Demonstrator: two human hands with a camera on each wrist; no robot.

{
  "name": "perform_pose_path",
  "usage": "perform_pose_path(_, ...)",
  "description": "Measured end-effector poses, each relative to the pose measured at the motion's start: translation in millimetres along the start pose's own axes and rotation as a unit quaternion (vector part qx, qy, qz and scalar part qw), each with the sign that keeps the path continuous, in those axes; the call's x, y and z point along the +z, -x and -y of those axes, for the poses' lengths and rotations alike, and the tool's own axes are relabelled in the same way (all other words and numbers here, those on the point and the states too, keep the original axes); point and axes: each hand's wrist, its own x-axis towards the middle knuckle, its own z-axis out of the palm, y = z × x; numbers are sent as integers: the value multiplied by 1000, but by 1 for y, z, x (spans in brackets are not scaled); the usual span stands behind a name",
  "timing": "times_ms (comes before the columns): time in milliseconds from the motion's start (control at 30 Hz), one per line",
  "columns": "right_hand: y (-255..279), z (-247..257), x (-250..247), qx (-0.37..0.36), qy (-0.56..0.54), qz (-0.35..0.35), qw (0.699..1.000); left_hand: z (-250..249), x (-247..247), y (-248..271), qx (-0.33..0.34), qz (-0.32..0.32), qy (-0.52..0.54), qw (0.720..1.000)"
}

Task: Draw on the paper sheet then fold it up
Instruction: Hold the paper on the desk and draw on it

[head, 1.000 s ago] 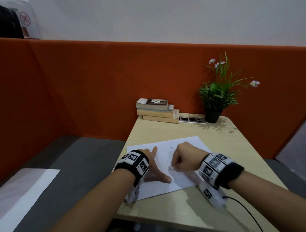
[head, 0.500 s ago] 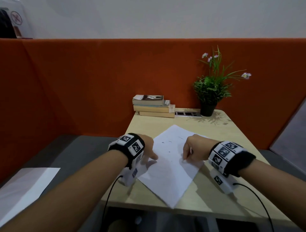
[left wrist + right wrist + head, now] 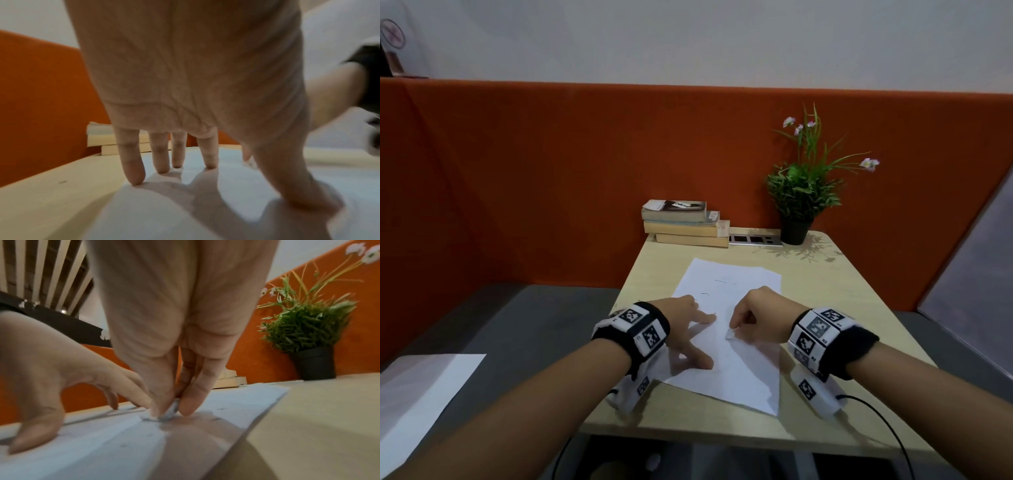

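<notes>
Left hand point(image 3: 681, 329): spread flat on the paper sheet's left part, fingers point(image 3: 133, 162) straight and splayed, tips and thumb pressing down; nothing held.
Right hand point(image 3: 755, 317): just right of the left hand, fingers point(image 3: 197, 386) curled, thumb and forefinger pinching a small grey-white drawing stub point(image 3: 170, 410) with its tip touching the sheet; too blurred to name more closely.
Paper sheet point(image 3: 736, 377): white, lying flat and unfolded on the tabletop, turned at a slant so one corner points toward the near edge; a few short dark strokes near its middle and far half.
Wrist bands point(image 3: 640, 329): black, with white blocks printed in square black-and-white codes, one on each forearm; thin black cable trailing from the right one.
Tabletop point(image 3: 859, 308): pale wood, rounded corners.
Second sheet point(image 3: 421, 404): white, lying on the grey seat well to the left, apart from the tabletop.
Books point(image 3: 685, 222): stack of three at the far left edge of the tabletop, against the orange panel.
Socket strip point(image 3: 755, 240): silver, flat, between the books and the pot.
Potted plant point(image 3: 803, 192): green with small pale flowers, in a black pot at the far right corner.
Orange panel point(image 3: 551, 171): upholstered, behind the tabletop, pale wall above.
</notes>
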Motion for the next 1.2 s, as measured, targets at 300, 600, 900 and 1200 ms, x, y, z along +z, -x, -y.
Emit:
perform_pose_path(300,-1,-13,-8,41,0,-14,999,-11,-10,-6,25,-84,-8,996)
perform_pose_path(600,1,-10,-3,33,14,-14,999,-11,-7,-27,48,6,15,999)
perform_pose_path(900,-17,-9,-9,32,7,-12,999,-36,1,-30,14,-6,21,1000)
perform_pose_path(1200,24,-12,2,12,-8,32,999,-31,8,-30,-12,23,32,999)
